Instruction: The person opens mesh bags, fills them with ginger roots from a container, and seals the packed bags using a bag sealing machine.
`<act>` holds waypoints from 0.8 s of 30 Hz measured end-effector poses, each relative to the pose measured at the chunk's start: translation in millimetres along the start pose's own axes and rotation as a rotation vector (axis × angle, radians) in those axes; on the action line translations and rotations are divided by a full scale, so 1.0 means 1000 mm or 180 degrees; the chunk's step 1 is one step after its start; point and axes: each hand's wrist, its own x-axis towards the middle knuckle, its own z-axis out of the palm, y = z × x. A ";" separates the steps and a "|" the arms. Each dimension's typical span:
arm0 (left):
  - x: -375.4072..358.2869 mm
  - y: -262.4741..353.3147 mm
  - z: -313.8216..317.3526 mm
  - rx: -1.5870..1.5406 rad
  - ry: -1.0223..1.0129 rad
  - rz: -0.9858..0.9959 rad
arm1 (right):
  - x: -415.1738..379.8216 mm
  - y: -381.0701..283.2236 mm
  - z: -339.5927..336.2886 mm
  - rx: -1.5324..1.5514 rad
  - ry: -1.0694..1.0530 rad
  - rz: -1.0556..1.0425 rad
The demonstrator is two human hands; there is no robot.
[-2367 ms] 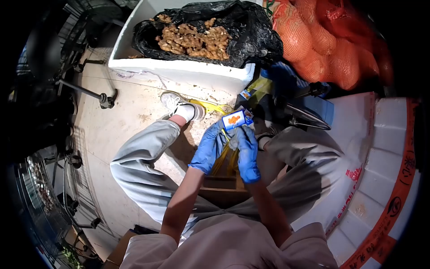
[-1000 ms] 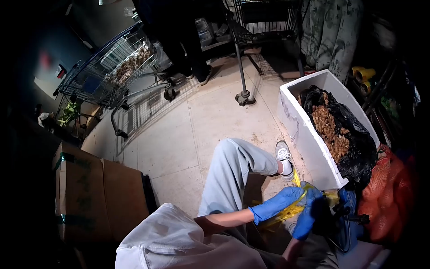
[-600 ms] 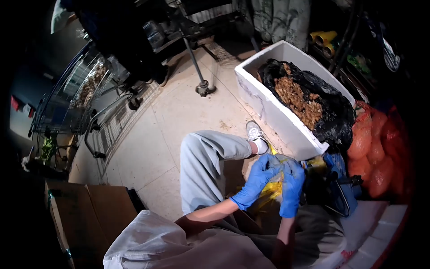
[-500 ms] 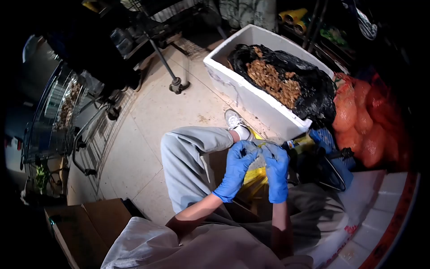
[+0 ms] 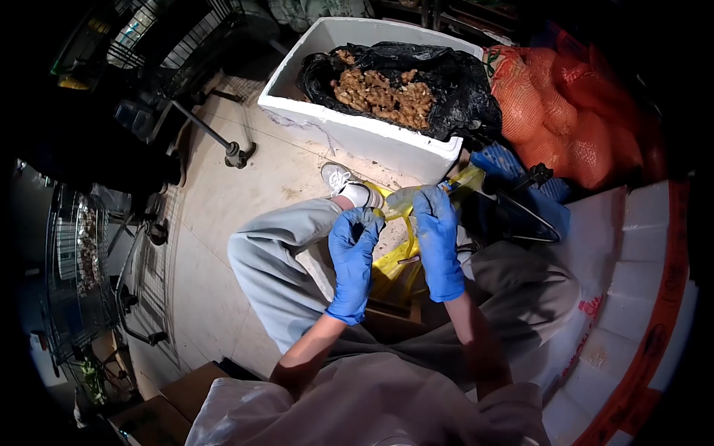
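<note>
My left hand (image 5: 354, 253), in a blue glove, is closed with thumb and finger pinching a thin yellow plastic strip (image 5: 381, 213). A short way to its right, my right hand (image 5: 437, 241), also gloved in blue, is closed, and the strip runs towards its fingers. The glove's fingertips look grey with dirt. Below and between my hands hangs a bunch of yellow plastic strips (image 5: 388, 271), over a brown box edge (image 5: 394, 316) between my legs. What lies inside my right fingers is mostly hidden.
Ahead stands a white foam box (image 5: 357, 141) with black plastic (image 5: 476, 108) and ginger-like roots (image 5: 383, 97). Red mesh sacks (image 5: 565, 111) sit at right, near a blue item (image 5: 547, 215) and white foam boxes (image 5: 632, 260). Wire carts (image 5: 74, 260) stand at left.
My hands, close together before, have moved apart, with a yellow strip now showing between them. The view has shifted, so the foam box and sacks appear further left and higher.
</note>
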 end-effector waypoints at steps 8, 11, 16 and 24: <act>-0.036 -0.013 0.035 -0.0197 -0.0797 -0.0317 | 0.014 0.024 -0.025 0.0227 -0.0186 -0.0090; -0.014 -0.014 0.029 -0.0445 -0.0653 -0.0367 | 0.012 0.010 -0.035 0.0365 -0.0717 -0.0149; 0.004 0.006 0.042 -0.0193 -0.1243 -0.0563 | 0.003 0.009 -0.036 0.0073 -0.0664 -0.0320; 0.000 -0.007 0.020 -0.0569 -0.1123 -0.1985 | 0.022 -0.006 -0.051 -0.0244 -0.0790 -0.0333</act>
